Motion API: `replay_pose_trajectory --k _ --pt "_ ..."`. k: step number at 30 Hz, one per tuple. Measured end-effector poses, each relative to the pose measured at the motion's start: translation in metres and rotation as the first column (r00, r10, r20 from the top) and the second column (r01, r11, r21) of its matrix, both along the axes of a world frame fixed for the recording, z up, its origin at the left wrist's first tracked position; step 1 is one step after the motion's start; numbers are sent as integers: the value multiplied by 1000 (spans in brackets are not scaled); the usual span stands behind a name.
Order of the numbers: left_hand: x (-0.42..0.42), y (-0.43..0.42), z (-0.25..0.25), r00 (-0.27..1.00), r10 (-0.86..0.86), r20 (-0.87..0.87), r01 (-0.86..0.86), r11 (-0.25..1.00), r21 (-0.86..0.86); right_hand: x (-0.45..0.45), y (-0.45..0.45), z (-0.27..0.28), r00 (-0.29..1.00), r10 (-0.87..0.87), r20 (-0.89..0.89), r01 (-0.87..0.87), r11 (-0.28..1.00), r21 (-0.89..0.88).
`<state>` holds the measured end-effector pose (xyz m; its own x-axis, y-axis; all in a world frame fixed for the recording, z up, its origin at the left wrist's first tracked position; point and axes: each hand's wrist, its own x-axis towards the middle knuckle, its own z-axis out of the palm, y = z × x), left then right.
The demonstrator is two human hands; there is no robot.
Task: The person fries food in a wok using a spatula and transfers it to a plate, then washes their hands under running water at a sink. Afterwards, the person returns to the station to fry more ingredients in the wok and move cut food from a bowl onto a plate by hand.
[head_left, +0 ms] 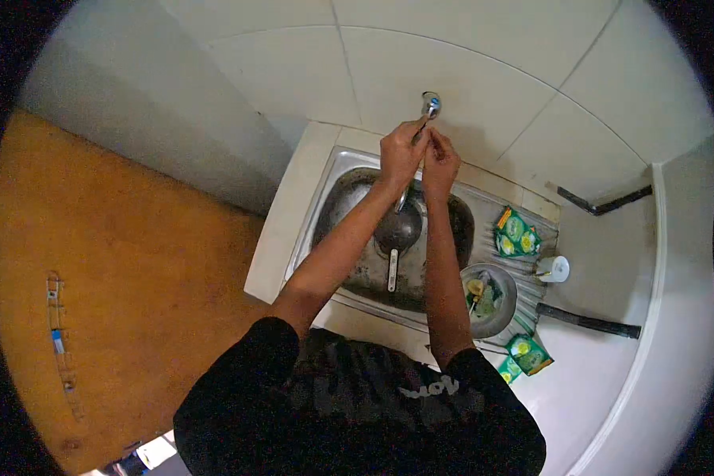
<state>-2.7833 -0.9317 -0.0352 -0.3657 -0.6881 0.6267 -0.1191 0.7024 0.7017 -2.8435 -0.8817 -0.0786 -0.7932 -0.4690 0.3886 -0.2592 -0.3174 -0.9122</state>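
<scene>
Left hand (402, 152) and right hand (441, 164), fingers curled nearly closed (their hold one cannot tell), apparently work at the tap (431, 105), sink's (302, 251) twelve o'clock; likely needed next: steady pressure.

Steel drainboard (485, 238): green packet (517, 232), metal bowl (507, 291), white container (559, 270). Basin (360, 276): dark pan (398, 232).

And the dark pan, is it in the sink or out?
In: the pan and its pale handle lie inside the sink, which shows around them.
</scene>
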Motion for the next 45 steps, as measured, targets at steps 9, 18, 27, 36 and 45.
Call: replay_pose_trajectory --k 9,18,27,36,45 --pt "12 -9 10 999 -49 16 47 993 105 13 -6 14 998 -8 -59 8 1000 -10" --pt "18 5 12 983 -171 73 165 983 80 10 12 16 999 37 -25 -39 997 -66" --pt "11 2 25 990 -61 124 56 998 41 7 9 23 983 -58 -173 67 997 48" --pt "8 5 20 995 -20 98 19 1000 6 1 5 16 976 9 -216 -11 1000 -5" --pt "40 34 11 944 -48 -325 -16 981 -192 6 45 15 980 193 -51 -182 969 169"
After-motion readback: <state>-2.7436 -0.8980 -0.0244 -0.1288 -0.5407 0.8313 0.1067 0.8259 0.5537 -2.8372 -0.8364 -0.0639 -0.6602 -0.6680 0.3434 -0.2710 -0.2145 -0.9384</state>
